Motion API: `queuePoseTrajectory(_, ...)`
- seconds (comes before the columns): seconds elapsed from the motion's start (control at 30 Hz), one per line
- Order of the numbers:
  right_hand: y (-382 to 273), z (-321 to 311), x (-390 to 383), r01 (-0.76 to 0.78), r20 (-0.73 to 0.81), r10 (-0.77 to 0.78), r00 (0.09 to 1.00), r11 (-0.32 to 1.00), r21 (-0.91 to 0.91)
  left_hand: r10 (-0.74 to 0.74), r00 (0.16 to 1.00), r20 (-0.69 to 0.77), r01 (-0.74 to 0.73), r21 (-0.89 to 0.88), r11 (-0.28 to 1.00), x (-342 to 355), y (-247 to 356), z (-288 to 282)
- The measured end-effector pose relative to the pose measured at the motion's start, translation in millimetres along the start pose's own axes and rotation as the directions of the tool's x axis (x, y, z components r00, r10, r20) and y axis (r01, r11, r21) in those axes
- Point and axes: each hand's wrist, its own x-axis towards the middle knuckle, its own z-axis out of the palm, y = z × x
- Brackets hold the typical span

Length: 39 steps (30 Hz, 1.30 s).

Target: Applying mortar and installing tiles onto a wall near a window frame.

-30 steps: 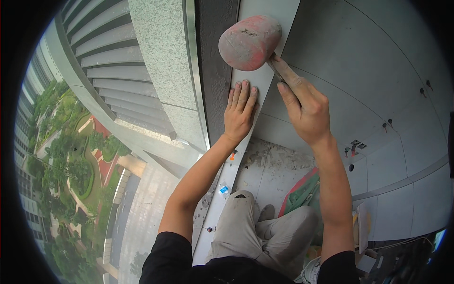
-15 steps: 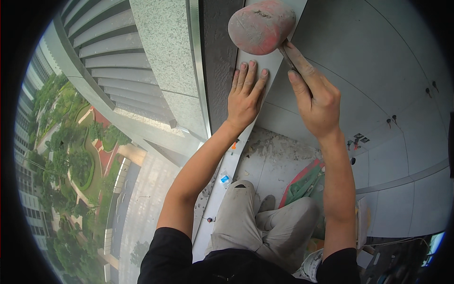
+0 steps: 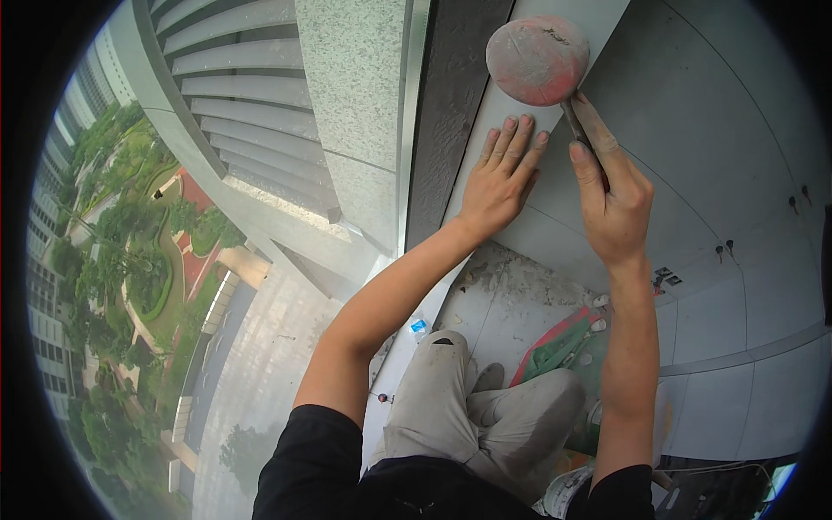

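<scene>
A dusty pink-and-grey rubber mallet head [image 3: 536, 59] is over a long pale tile strip [image 3: 598, 19]; whether it touches the strip I cannot tell. My right hand [image 3: 615, 195] grips the mallet's thin handle, with thumb and forefinger along it. Just below the head, my left hand [image 3: 501, 178] lies on the strip with fingers stretched out. A dark textured sill strip [image 3: 455, 95] runs beside the tile, along a metal edge [image 3: 408, 173].
Grey wall tiles [image 3: 711, 156] with small clips [image 3: 728, 247] line the right. Near my bent knees lie a green-and-red bag [image 3: 555, 342] and a small blue-white packet [image 3: 419, 326]. At left, a slatted louvre [image 3: 243, 108] and a garden [image 3: 147, 277] far below.
Both hands and the mallet have shifted rightward in the picture, the view of the sill and louvre likewise. The mallet head first rose in the picture, then dropped slightly over the last half second.
</scene>
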Motion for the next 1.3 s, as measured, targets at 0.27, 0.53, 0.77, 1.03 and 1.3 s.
queuePoseTrajectory(0.27,3,5,10,-0.041,0.046,0.041,0.998,0.999,0.001,-0.006,0.998,0.055,0.009,-0.057,0.998,2,0,-4)
queuePoseTrajectory(0.53,3,6,3,-0.056,0.043,0.056,0.998,0.998,-0.004,0.012,0.997,0.070,-0.006,-0.086,0.996,9,-5,-10)
queuePoseTrajectory(0.77,7,6,6,-0.048,0.010,0.048,0.999,0.999,0.019,0.035,0.997,0.061,-0.028,-0.111,0.993,8,-7,-11)
queuePoseTrajectory(1.03,-7,-23,-17,-0.101,-0.068,0.102,0.992,0.995,0.021,0.060,0.995,-0.081,-0.065,-0.068,0.996,71,-24,-16)
queuePoseTrajectory(1.3,-5,-53,-33,-0.096,-0.192,0.081,0.978,0.993,-0.071,0.185,0.948,-0.259,-0.143,0.173,0.975,151,-19,-21)
